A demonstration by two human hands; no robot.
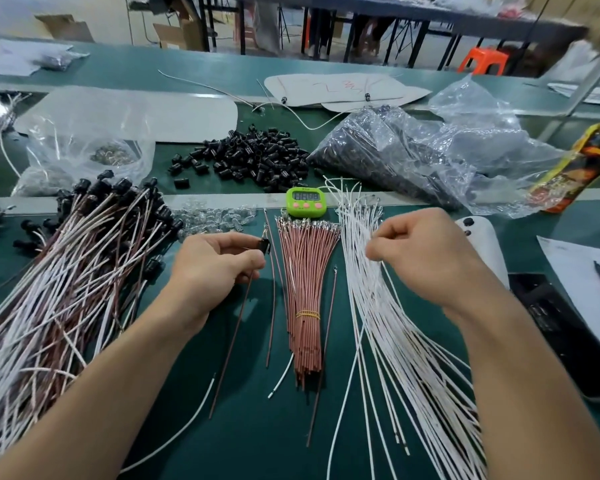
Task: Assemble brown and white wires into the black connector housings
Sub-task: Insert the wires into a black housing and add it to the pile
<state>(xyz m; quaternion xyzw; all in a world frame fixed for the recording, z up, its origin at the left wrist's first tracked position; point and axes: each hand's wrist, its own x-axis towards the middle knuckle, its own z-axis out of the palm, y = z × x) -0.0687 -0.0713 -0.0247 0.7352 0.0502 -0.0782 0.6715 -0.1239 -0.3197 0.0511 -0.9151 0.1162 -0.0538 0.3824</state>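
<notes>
My left hand (215,268) pinches a small black connector housing (264,245) with a brown wire (229,348) trailing from it toward me. My right hand (420,251) has its fingers closed on strands at the top of the loose white wire pile (388,341). Between the hands lies a bundle of brown wires (305,289) tied with a yellow band. Loose black housings (257,157) are heaped further back. At the left lies a heap of finished wire pairs with housings (66,271).
A green timer (305,201) stands beyond the brown bundle. A plastic bag of black housings (395,150) lies at back right, another bag (84,147) at back left. A white device (478,244), a dark tray (565,334) and paper (582,271) sit right.
</notes>
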